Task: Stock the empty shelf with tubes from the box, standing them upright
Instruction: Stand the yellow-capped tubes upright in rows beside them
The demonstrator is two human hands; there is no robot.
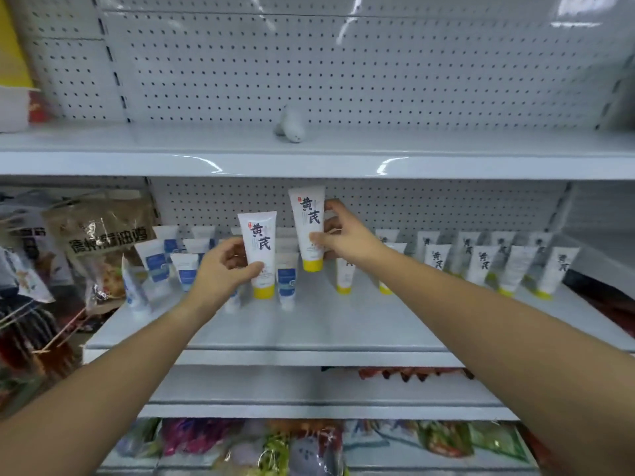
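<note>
Two tubes (260,240): left hand (223,269), right hand (347,240)

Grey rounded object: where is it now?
Head view: grey rounded object, middle of the upper white shelf, above the white yellow-capped tube in the right hand.

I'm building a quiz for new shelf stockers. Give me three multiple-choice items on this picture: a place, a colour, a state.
1. Where do the blue-labelled tubes stand? A middle shelf, left part; B middle shelf, right end; C top shelf.
2. Cap colour of the tube in the left hand? A red; B yellow; C black.
3. The right hand is: A open, empty; B gripping a tube; C flat on the shelf.
Key: A, they cluster at the left; B, its cap shows yellow; B, fingers curl round the raised tube.
</note>
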